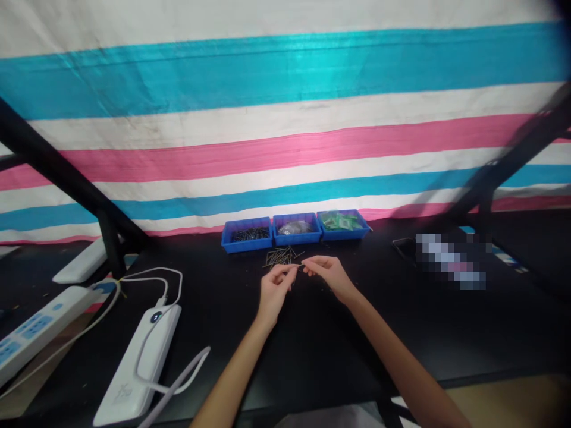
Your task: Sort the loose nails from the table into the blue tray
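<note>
My left hand (278, 286) and my right hand (329, 274) meet near the middle of the black table, both closed in a pinch. A small, thin metal piece (300, 266) shows between their fingertips; its exact kind is too small to make out. Just behind my left hand lies a loose pile of thin, brass-coloured pins or screws (279, 256). Behind the pile three blue bins stand in a row. The left bin (247, 245) holds dark, thin metal pieces, the middle bin (298, 239) clear plastic or small pale parts, and the right bin (345, 234) green-and-clear packets.
A white power bank (138, 362) with a white cable (181, 285) lies at the left, beside a power strip (40, 330). Toward the right is a dark phone-like object (404, 246) next to a blurred patch. Black frame bars (66, 172) and a striped sheet (285, 131) bound the black table (214, 333).
</note>
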### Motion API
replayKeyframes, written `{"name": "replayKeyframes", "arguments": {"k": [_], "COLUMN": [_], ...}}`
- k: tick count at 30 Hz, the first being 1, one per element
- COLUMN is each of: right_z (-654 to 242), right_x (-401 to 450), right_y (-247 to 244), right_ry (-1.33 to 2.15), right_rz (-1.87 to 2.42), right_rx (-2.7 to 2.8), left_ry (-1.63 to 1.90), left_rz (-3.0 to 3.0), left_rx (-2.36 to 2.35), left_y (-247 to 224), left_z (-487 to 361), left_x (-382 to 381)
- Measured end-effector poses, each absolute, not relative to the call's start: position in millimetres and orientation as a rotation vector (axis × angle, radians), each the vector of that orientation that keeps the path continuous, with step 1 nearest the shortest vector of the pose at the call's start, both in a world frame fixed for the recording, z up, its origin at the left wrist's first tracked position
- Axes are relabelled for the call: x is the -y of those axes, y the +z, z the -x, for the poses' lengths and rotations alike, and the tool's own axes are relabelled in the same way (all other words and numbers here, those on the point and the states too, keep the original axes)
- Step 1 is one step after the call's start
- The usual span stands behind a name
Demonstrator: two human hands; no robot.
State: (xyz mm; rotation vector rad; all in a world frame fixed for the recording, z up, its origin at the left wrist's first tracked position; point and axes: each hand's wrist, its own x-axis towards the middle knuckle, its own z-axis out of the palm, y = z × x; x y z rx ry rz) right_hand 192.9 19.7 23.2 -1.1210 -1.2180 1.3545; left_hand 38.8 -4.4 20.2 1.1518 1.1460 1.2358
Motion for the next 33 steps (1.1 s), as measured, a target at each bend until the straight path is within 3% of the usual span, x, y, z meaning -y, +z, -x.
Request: {"name": "replayKeyframes", "arguments": {"k": [6, 16, 20, 25, 27, 33], "right_z": [-177, -139, -198, -313, -346, -372], "right_x": [-43, -88, -91, -93, -95, -112], "right_y": [23, 50, 42, 20, 12, -1], "right_ry": [1.287, 1.274, 0.885, 0.114, 0.02, 0.074], "right_rz": [1.134, 0.865, 1.117, 1.637, 1.899, 2.022], "right_rx": [1.237, 1.464, 1.448, 0.94, 1.134, 1.417], "left_ry": [1.441, 1.495, 1.473, 1.441, 1.426, 1.41], "left_rz": [-1.011, -0.936, -0.94, -0.971, -0.972, -0.963], "left_rx": [-1.215, -1.215, -1.19, -1.152, -1.154, -1.185], "left_y": [22, 20, 22, 26, 27, 26], "left_z": [-27, -12, -14, -19, -20, -19], "left_x": [-2, -11, -9, -6, -5, -7]}}
